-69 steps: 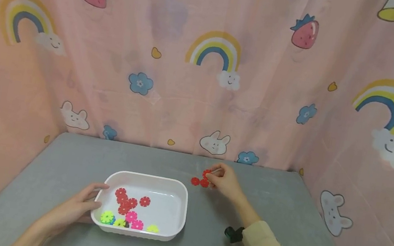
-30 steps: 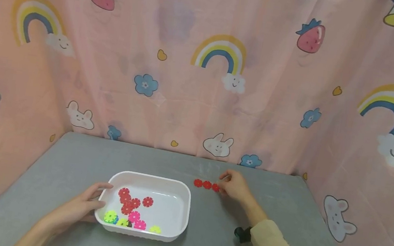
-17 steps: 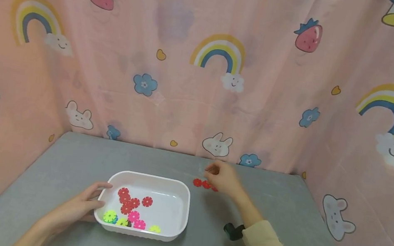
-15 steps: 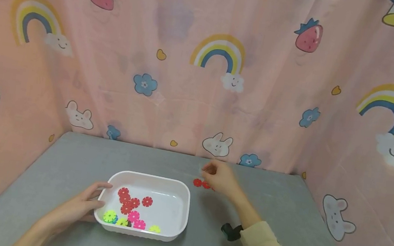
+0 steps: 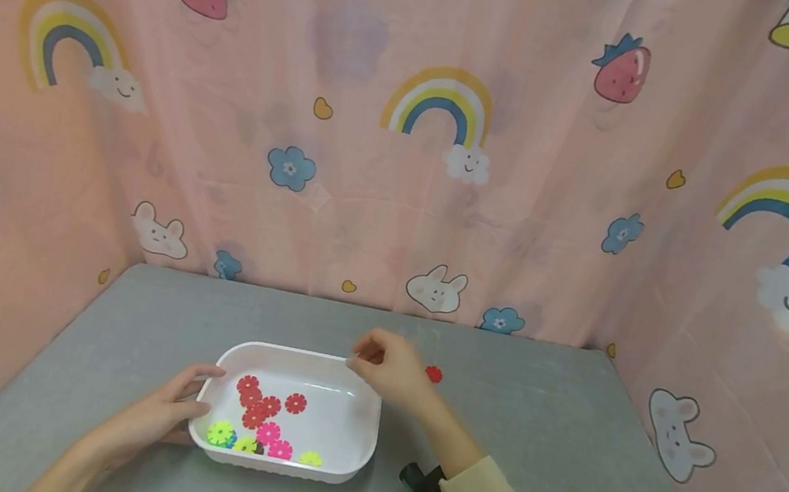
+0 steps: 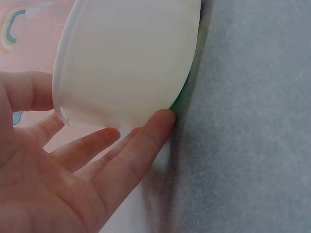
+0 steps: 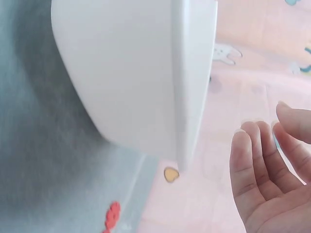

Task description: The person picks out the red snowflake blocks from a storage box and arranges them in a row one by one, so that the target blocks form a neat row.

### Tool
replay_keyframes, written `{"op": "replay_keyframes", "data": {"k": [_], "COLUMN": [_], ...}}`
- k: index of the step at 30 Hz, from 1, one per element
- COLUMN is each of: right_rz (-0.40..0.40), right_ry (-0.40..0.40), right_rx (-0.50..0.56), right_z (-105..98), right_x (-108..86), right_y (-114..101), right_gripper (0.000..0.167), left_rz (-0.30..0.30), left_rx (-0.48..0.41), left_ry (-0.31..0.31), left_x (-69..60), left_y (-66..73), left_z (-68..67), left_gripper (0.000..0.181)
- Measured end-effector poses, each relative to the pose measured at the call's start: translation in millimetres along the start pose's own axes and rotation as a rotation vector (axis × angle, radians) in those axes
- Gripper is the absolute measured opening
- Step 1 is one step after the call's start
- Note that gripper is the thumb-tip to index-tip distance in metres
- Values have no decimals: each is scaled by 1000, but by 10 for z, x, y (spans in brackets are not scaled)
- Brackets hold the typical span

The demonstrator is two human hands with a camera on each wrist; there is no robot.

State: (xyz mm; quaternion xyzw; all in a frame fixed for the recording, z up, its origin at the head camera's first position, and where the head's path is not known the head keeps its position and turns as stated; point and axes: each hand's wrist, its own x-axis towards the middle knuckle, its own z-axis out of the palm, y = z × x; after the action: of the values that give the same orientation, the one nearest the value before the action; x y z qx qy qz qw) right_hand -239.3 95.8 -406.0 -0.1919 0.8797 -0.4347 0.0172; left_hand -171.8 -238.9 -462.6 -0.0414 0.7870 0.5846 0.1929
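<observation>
A white plastic tub (image 5: 359,443) stands on the grey table. Inside lie several flower-shaped plastic discs: red (image 5: 255,413), pink (image 5: 268,433) and yellow-green (image 5: 220,432), with bits of blue and black. My left hand (image 5: 151,412) grips the tub's left end; in the left wrist view the fingers (image 6: 141,150) lie against its outer wall. My right hand (image 5: 392,372) hovers over the back right corner of the tub, fingers loosely bent, nothing visible between them. A red disc (image 5: 433,374) shows behind it; the right wrist view has red discs (image 7: 112,216) in a row.
A pink patterned curtain (image 5: 335,238) closes off the back and both sides of the table (image 5: 527,433). A small black device (image 5: 420,482) sits at my right wrist. The table extends to the right of the tub.
My right hand set a red disc at the right end of the row and let go. It then moved left, over the tub's corner. My left hand stays on the tub.
</observation>
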Motion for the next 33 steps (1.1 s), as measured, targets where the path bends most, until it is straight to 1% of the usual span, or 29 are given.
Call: {"op": "replay_keyframes", "data": {"k": [9,12,19,24,28,33], "right_rz": [30,27,83,74,72,61], "right_ry": [-66,-82,-150,-182,-214,-235], "right_rx": [30,11,-82,-120,-147,-203], "right_z": [353,464,684,785,836,879], "right_x": [-21,-2,14,57,94,124], "right_y": [-47,-45,-42,-21,10,46], "right_gripper": [17,19,22,23,23,22], "left_rz": [8,9,8,3,-1,-2], "left_rx": [-16,-16,-31,-28,-25,-24], "left_ry": [-7,-7,-18,-5,2,-1], "left_x": [8,8,4,0,-2,-4], "left_y": [-10,-12,-12,-11,-3,2], "left_z": [-16,-21,-23,-15,-11,-4], "left_gripper": [54,54,54,54,54,54]}}
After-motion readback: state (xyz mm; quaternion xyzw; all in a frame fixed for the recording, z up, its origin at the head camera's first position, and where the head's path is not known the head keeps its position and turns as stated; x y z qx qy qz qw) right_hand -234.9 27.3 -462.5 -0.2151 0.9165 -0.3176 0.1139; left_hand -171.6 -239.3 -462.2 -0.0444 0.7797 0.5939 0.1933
